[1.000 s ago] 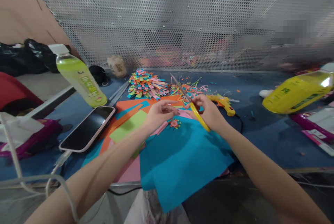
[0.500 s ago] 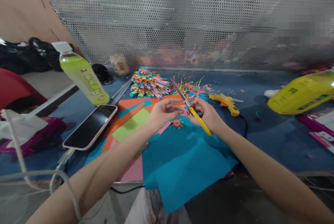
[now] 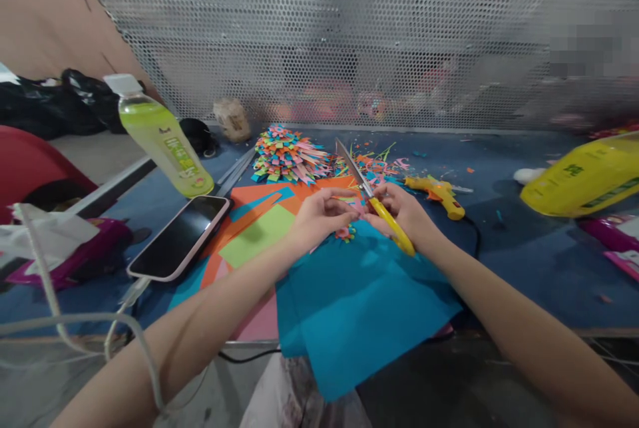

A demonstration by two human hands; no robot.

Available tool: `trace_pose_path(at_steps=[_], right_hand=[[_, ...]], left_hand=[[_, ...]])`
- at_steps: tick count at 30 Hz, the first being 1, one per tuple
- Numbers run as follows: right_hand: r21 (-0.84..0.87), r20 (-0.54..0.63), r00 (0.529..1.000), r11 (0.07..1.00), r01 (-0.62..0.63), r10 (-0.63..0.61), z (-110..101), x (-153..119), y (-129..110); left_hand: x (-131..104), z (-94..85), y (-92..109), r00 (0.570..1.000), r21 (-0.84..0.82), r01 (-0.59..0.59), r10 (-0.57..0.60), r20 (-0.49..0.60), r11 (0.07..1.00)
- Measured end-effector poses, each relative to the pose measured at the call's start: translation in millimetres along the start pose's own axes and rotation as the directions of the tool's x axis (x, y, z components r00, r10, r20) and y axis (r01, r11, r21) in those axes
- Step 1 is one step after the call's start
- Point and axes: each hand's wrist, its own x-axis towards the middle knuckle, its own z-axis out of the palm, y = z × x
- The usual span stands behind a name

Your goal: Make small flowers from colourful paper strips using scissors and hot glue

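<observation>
My right hand (image 3: pixel 402 212) is closed on scissors with yellow handles (image 3: pixel 392 225), their blades pointing up and away to the left. Thumb and fingers of my left hand (image 3: pixel 322 214) pinch at a small pink piece of paper (image 3: pixel 357 206) between the two hands; its edges are partly hidden by the fingers. Right below the fingertips lies a small pink and green paper flower (image 3: pixel 345 233), on large blue paper sheets (image 3: pixel 364 301) that hang over the table's front edge. Beyond the hands stands a fringed, multicoloured paper cone (image 3: pixel 288 155).
Paper scraps (image 3: pixel 374 165) litter the back, beside a yellow glue gun (image 3: pixel 436 194). At left are a phone (image 3: pixel 180 238) on a cable, a green drink bottle (image 3: pixel 160 138) and a tissue pack (image 3: pixel 74 251). A yellow bottle (image 3: pixel 579 178) lies at right. Perforated metal (image 3: pixel 319 35) walls the back.
The whole view has shifted slightly, with things appearing a little to the right. My hands stay close together, and the scissors remain in my right hand.
</observation>
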Motion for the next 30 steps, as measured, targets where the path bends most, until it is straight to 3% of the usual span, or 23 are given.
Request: trace_pose_path(at_steps=[7,12,20,30], right_hand=[[-0.179,0.079,0.991,0.977,0.118,-0.105,-3,-4,-4],[-0.251,0.147,0.987,0.963,0.099,-0.064,-5,-7,-8],[-0.28,0.228,0.973,0.953,0.114,-0.049,-9,-9,-12],[-0.306,0.198,0.98,0.948,0.086,-0.025,-7,-8,-9]], left_hand=[[6,-9.8,11,0.957,-0.134,-0.193,0.156,-0.243,0.972],[10,-17.2,21,0.91,-0.182,-0.278,0.198,-0.364,0.943],[11,-18.1,23,0.888,-0.18,-0.318,0.226,-0.4,0.931],[11,-19.0,19,0.905,-0.115,-0.313,0.259,-0.336,0.943]])
